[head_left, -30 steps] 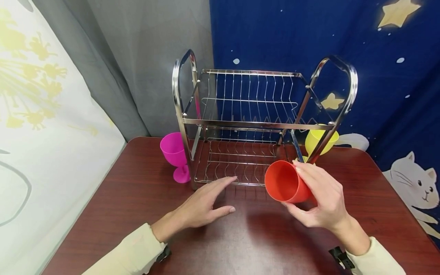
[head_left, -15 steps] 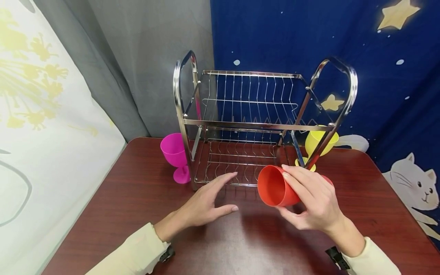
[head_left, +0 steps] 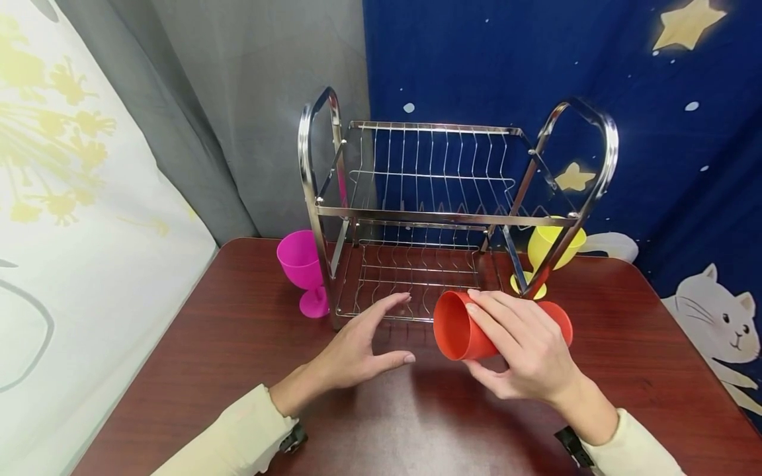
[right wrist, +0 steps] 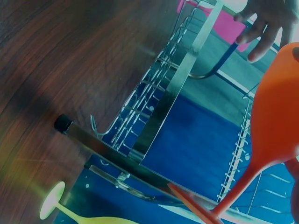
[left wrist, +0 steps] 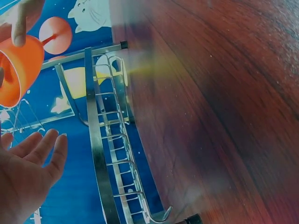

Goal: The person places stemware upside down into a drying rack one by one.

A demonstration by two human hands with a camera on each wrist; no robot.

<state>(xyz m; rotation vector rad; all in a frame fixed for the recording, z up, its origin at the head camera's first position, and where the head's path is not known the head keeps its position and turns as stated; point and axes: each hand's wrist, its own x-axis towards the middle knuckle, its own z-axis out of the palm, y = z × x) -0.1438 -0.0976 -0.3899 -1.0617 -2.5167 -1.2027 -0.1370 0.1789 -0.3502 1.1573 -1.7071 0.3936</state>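
Observation:
My right hand [head_left: 526, 347] grips a red plastic goblet [head_left: 455, 330] by its bowl, tilted on its side with the mouth facing left. Its round foot sticks out behind the hand, and the right wrist view shows the stem and bowl of the goblet [right wrist: 275, 116]. To the left of it, my left hand [head_left: 351, 347] hovers with fingers extended and thumb apart, holding nothing. In the left wrist view that hand [left wrist: 28, 172] is apart from the goblet [left wrist: 28, 70]. Just behind both hands stands a two-tier chrome dish rack [head_left: 446, 216].
A magenta goblet [head_left: 300, 264] stands upright by the rack's left side. At the right side stands a yellow goblet [head_left: 544, 244], partly behind the rack's leg. The dark wooden table [head_left: 226, 317] meets a grey curtain [head_left: 268, 119] and a blue curtain [head_left: 452, 66] at the back.
My right hand has moved left with the red goblet, turning it further onto its side so its foot shows. The left hand has shifted very slightly right.

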